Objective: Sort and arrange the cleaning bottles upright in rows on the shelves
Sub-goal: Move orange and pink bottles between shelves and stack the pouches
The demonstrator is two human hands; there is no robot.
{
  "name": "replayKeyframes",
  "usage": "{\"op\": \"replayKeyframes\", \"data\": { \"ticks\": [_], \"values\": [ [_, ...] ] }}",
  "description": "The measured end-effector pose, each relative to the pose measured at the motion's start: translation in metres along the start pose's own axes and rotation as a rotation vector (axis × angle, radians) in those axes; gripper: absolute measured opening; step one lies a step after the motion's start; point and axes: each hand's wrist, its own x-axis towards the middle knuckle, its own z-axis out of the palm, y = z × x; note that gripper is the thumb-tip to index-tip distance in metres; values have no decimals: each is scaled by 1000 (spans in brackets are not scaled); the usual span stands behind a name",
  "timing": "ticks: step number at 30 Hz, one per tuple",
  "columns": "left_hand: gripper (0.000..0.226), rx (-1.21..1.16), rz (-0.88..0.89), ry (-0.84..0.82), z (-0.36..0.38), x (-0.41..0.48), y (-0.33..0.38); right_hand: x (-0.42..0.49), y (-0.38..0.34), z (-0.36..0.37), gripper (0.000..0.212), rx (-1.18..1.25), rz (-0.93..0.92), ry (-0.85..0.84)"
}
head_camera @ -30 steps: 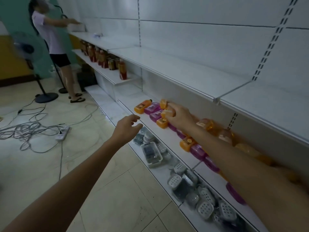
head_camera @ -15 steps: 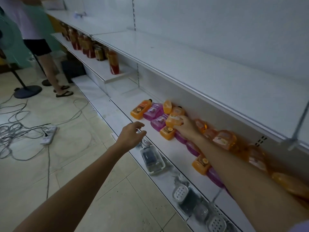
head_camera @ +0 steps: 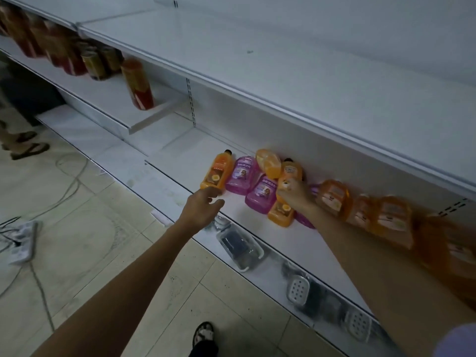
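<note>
While right hand (head_camera: 296,195) grips an orange bottle (head_camera: 282,183) among the lying pile (head_camera: 243,173), left hand (head_camera: 203,210) hovers open at shelf's (head_camera: 185,173) front edge.

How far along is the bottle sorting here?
Done: nothing shows; the bottles lie jumbled on the shelf. In hand: the right hand grips an orange bottle; the left hand reaches, open. Left: standing every bottle in rows.
</note>
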Motion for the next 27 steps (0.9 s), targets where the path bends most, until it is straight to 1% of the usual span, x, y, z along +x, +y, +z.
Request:
{"op": "replayKeyframes", "data": {
  "ticks": [2,5,9,11,13,16,17,19,21,22,24,26,27],
  "values": [
    [35,1,3,-9,-19,20,-16,8,-9,18,40,0,19,11],
    [33,-58,-46,22,-43,50,-32,17,-17,42,45,18,35,17],
    [33,-99,-38,-55,-40,83,-33,29,-24,50,48,32,88,55],
    [33,-133,-37,-96,-28,95,-30,44,-22,46,38,5,88,89],
    [32,-160,-41,-137,-14,102,-27,65,-17,41,27,-56,77,165],
    [30,-188,-46,-195,6,106,-22,89,-24,31,47,-137,62,286],
    [30,-197,-50,-222,10,106,-20,93,-29,28,54,-157,63,292],
    [30,-224,-68,-264,15,109,-19,102,-39,29,65,-178,105,249],
    [29,-252,-89,-271,17,114,-22,115,-42,36,72,-177,108,231],
    [29,-264,-105,-269,17,117,-24,121,-43,40,73,-184,114,246],
    [30,-271,-146,-266,17,123,-30,128,-45,47,73,-278,134,268],
    [32,-267,-170,-271,17,128,-36,131,-51,49,62,-349,134,270],
    [32,-267,-175,-274,17,129,-38,130,-54,49,54,-322,113,277]
  ]
}}
